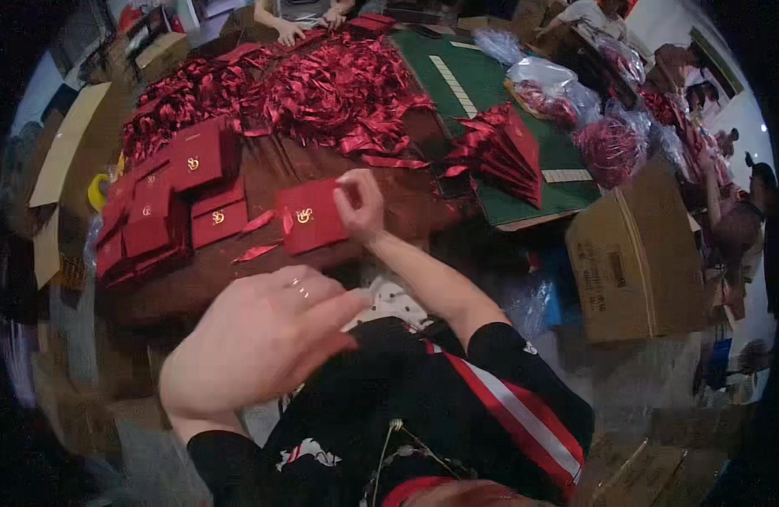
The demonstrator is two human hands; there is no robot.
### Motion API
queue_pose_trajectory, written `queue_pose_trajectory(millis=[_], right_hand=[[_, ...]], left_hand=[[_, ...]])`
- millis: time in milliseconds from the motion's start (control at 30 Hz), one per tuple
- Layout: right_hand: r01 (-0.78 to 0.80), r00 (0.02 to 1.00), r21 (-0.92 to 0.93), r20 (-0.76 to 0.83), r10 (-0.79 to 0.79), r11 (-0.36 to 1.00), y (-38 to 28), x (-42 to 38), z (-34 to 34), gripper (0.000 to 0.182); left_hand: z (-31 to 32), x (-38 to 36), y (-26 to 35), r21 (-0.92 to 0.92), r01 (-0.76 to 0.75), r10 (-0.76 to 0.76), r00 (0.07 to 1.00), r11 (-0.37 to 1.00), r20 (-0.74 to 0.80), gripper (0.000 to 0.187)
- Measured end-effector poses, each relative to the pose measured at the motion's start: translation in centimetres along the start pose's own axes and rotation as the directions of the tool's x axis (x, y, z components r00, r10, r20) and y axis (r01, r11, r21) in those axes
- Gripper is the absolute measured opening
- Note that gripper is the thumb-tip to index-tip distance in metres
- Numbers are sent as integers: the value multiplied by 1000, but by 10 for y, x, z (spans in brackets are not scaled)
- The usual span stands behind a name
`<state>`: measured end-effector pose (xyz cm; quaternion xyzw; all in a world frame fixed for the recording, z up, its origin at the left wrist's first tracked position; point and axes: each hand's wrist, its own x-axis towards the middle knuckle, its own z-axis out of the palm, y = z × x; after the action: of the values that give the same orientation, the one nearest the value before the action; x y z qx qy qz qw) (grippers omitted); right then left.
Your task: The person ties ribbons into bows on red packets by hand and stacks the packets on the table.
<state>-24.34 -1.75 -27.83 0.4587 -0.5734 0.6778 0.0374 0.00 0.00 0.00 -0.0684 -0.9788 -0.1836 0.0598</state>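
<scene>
A flat red packet with a gold emblem (309, 221) lies at the near edge of the table. My right hand (361, 204) is at its right side, fingers curled and closed on that edge. Close to the camera, my left hand (262, 334) is raised in front of the packet, with a ring on one finger. Its fingers bend to the right and their tips are smeared by motion, so what they hold, if anything, does not show. Loose red ribbon ends (258, 252) lie at the packet's left. Stacks of similar red packets (157, 207) stand farther left.
A large heap of red ribbons (334, 93) covers the back of the table. On a green board (499, 198) at right stand fanned red packets (512, 152). Plastic-wrapped bundles (609, 144) and a cardboard box (634, 253) are farther right. Another person's hands (292, 32) work at the far edge.
</scene>
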Motion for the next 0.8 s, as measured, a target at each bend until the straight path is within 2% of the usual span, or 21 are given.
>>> queue_pose_trajectory(millis=[33, 67, 100, 167, 200, 233, 300, 367, 400, 433, 467, 500, 533, 567, 633, 700, 733, 767, 800], right_hand=[[99, 990, -135, -83, -110, 986, 3, 16, -14, 17], [125, 982, -225, -111, -153, 966, 3, 36, -31, 17], [117, 988, -391, -46, -146, 913, 13, 43, -50, 17], [120, 993, -692, 98, -72, 712, 35, 57, -93, 19], [88, 994, -735, 112, -7, 672, 35, 58, -103, 22], [137, 980, -826, 195, 49, 547, 44, 63, -109, 22], [273, 952, -797, 305, -30, 539, 64, 65, -114, 20], [388, 899, -820, 438, 25, 420, 77, 64, -112, 20], [384, 886, -826, 455, 85, 413, 85, 61, -106, 18], [384, 884, -822, 458, 88, 421, 83, 59, -101, 18], [308, 903, -801, 416, 108, 514, 73, 54, -97, 17], [223, 919, -767, 371, 133, 601, 63, 48, -88, 15], [59, 917, -731, 309, 253, 680, 55, 43, -77, 14], [6, 901, -674, 324, 288, 739, 43, 40, -71, 16], [-51, 866, -554, 390, 313, 831, 39, 32, -61, 18], [-236, 796, -305, 484, 363, 923, 40, 34, -58, 21], [-420, 735, -245, 473, 486, 874, 35, 36, -57, 21], [-243, 825, -245, 457, 333, 938, 35, 44, -61, 19], [-74, 851, -303, 478, 219, 950, 33, 49, -66, 22]], left_hand=[[26, 5, -23, -114, 99, -98, 995, 988, 15, 40], [58, 5, -52, -71, 182, -176, 981, 981, 75, 46], [99, -2, -81, 3, 246, -246, 969, 969, 9, 51], [161, -17, -132, 135, 380, -368, 924, 915, -101, 63], [182, -20, -147, 185, 443, -422, 895, 877, -142, 70], [190, -19, -155, 177, 476, -451, 877, 861, -165, 79], [210, -16, -180, 112, 422, -380, 884, 900, -273, 86], [212, -10, -178, 158, 480, -457, 875, 863, -162, 92], [213, -10, -177, 188, 502, -493, 865, 844, -95, 93], [211, -11, -173, 247, 473, -462, 881, 846, -107, 91], [217, -14, -173, 295, 454, -438, 891, 841, -122, 87], [226, -20, -178, 348, 432, -412, 901, 832, -133, 83], [242, -30, -188, 460, 390, -301, 918, 798, -257, 69], [242, -33, -186, 452, 399, -315, 915, 798, -252, 69], [240, -44, -178, 269, 376, -275, 897, 887, -346, 57], [226, -50, -169, 229, 374, -283, 894, 899, -348, 49], [219, -56, -168, 216, 361, -279, 900, 907, -334, 48], [208, -56, -165, 210, 376, -265, 870, 903, -416, 42], [194, -59, -166, 198, 361, -222, 835, 911, -503, 41]])
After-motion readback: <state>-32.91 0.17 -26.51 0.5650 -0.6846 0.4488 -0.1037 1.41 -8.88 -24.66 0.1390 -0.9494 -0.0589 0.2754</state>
